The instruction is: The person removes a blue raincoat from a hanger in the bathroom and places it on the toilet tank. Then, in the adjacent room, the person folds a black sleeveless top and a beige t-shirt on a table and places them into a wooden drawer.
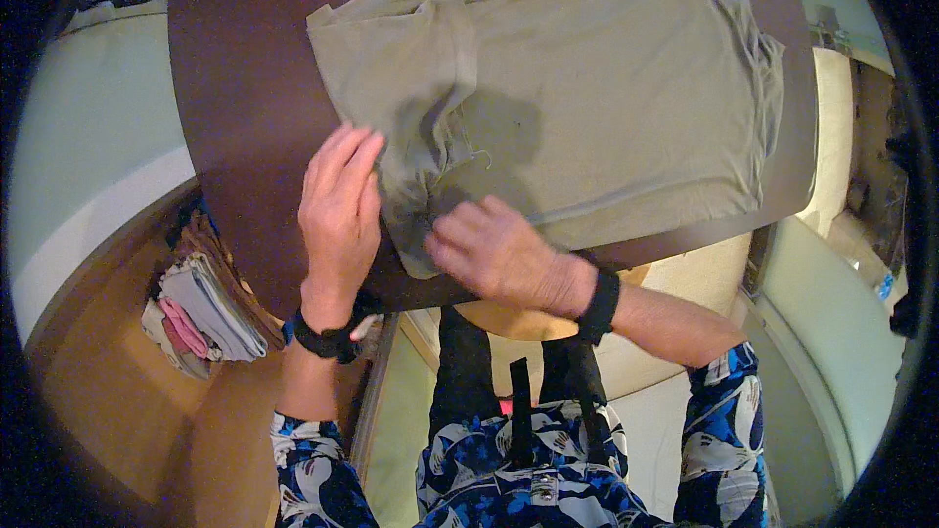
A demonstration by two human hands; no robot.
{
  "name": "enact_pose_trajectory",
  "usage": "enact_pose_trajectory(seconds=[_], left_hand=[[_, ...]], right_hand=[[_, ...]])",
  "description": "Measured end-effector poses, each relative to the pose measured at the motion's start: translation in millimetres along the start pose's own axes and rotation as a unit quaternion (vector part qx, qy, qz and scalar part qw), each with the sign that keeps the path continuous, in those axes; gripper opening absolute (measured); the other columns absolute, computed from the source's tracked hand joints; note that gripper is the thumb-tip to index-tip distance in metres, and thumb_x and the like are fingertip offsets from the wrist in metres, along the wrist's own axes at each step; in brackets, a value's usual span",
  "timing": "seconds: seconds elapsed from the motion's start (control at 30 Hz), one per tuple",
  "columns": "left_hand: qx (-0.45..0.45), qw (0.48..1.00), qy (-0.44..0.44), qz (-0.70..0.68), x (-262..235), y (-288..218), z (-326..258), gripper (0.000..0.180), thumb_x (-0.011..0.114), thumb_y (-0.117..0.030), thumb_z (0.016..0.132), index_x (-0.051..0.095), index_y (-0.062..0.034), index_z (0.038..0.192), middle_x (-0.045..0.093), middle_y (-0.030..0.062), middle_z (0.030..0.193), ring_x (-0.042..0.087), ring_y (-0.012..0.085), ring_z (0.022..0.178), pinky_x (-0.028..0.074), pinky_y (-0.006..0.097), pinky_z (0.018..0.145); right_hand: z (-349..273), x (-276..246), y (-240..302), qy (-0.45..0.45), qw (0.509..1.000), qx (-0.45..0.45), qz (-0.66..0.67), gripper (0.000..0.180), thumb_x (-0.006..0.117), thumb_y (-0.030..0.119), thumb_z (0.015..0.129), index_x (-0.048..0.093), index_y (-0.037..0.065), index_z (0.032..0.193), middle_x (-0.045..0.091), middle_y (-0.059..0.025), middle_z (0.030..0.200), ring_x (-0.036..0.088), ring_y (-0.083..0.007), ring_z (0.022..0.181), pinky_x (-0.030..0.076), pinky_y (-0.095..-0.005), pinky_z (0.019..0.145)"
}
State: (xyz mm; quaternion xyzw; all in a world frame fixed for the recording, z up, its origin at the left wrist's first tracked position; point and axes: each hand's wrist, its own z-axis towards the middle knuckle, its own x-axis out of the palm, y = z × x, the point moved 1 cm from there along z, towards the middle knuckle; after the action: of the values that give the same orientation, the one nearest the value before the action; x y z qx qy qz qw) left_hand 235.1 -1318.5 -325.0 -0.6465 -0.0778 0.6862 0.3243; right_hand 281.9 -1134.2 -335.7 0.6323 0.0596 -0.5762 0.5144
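An olive-grey garment, apparently a T-shirt, lies spread over a dark brown table. Its left part is folded over on itself, with creases bunched between my hands and a loose thread near the fold. My left hand is at the garment's left edge, fingers stretched out and close together; whether they touch the cloth is unclear. Curled fingers of my right hand close on the cloth at the lower left part of the garment, their tips partly hidden. Both wrists wear black bands.
The dark table has a curved edge on the left. Below it at left, a stack of folded clothes rests on a brown surface. A cream padded seat is under the table's near edge. Pale green furniture stands at right.
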Motion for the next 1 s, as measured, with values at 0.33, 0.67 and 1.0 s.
enact_pose_trajectory(seconds=[0.33, 0.67, 1.0], left_hand=[[-0.032, 0.978, 0.105, 0.176, 20.3, 12.5, 48.4, 0.053, 0.055, -0.018, 0.084, 0.04, -0.0129, 0.135, 0.029, 0.0092, 0.145, 0.025, 0.0302, 0.134, 0.022, 0.049, 0.106], [0.04, 0.986, -0.002, 0.16, 27.0, 18.6, 74.5, 0.04, 0.051, -0.005, 0.084, 0.049, -0.0089, 0.124, 0.046, 0.0102, 0.131, 0.042, 0.0281, 0.121, 0.032, 0.043, 0.098], [0.022, 0.984, -0.105, 0.143, 26.8, 47.3, 108.5, 0.015, 0.062, -0.005, 0.076, 0.06, -0.0095, 0.09, 0.058, 0.0043, 0.087, 0.058, 0.025, 0.084, 0.045, 0.036, 0.069]], right_hand=[[-2.2, -6.9, -11.3, -0.045, 0.997, 0.059, 0.007, 0.014, 0.055, 0.018, 0.069, 0.055, 0.009, 0.08, 0.05, -0.0046, 0.08, 0.049, -0.0219, 0.081, 0.038, -0.0337, 0.07], [32.1, -5.5, -47.1, -0.102, 0.984, 0.085, -0.116, 0.006, 0.054, 0.015, 0.07, 0.056, 0.01, 0.072, 0.05, -0.0045, 0.076, 0.051, -0.0201, 0.077, 0.039, -0.0339, 0.07], [18.7, -14.7, -41.2, -0.115, 0.987, 0.059, -0.093, 0.007, 0.054, 0.017, 0.07, 0.053, 0.011, 0.073, 0.05, -0.0044, 0.074, 0.051, -0.0203, 0.075, 0.039, -0.0346, 0.072]])
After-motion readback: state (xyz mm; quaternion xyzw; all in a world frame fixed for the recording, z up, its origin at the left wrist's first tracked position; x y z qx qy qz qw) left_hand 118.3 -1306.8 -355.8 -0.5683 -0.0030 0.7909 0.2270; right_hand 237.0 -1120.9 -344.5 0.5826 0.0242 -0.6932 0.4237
